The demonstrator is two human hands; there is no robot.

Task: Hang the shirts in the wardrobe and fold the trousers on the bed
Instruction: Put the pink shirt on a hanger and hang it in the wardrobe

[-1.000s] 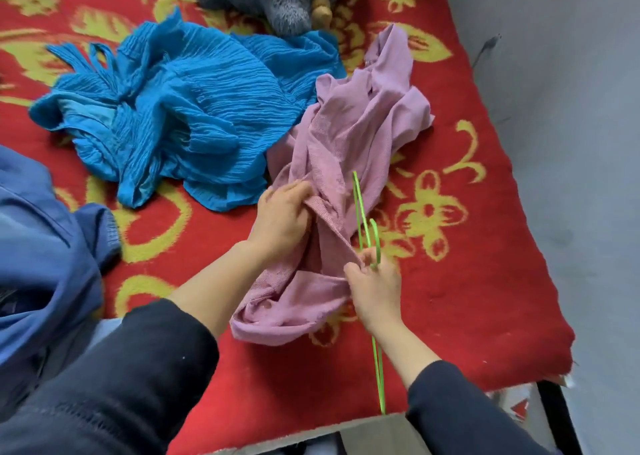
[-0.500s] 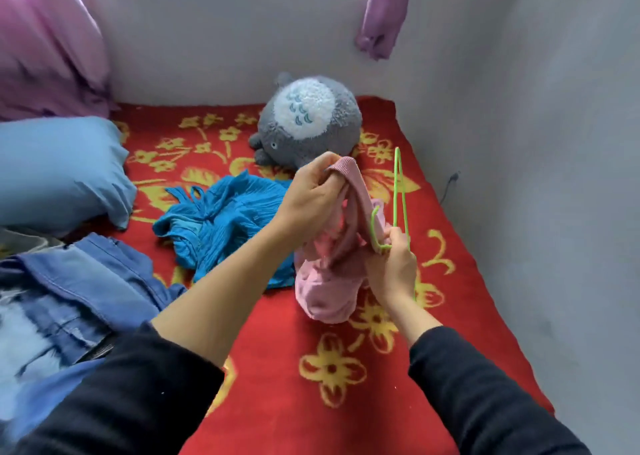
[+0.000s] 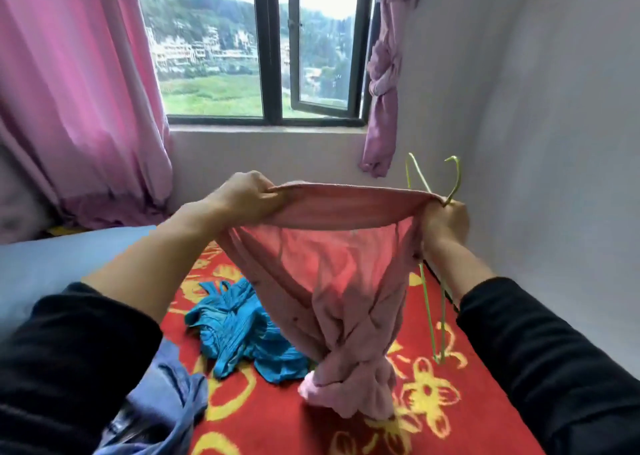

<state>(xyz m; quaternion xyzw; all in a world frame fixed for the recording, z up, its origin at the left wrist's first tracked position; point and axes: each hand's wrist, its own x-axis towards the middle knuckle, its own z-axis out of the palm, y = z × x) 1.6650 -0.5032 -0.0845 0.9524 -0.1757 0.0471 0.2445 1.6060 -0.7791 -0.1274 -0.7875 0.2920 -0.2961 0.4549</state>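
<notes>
A pink garment [image 3: 332, 267] hangs stretched between both hands above the bed, its lower end twisted and touching the red blanket [image 3: 284, 416]. My left hand [image 3: 242, 195] grips one end of its top edge. My right hand [image 3: 445, 219] grips the other end together with a green wire hanger [image 3: 431, 302], whose hook sticks up above the fist and whose frame hangs down beside the cloth. A crumpled blue garment [image 3: 242, 337] lies on the blanket behind the pink one. Blue denim clothing [image 3: 162, 406] lies at the lower left.
A grey wall [image 3: 554, 143] runs close along the bed's right side. Ahead is a window [image 3: 273, 49] with pink curtains [image 3: 79, 101] on the left and a knotted one [image 3: 382, 73] on the right. A blue pillow [image 3: 52, 264] lies at the left.
Both hands have lifted the pink garment off the bed and pulled its top edge wide apart. The view has tilted up from the blanket to the window. The hanger stays in my right hand.
</notes>
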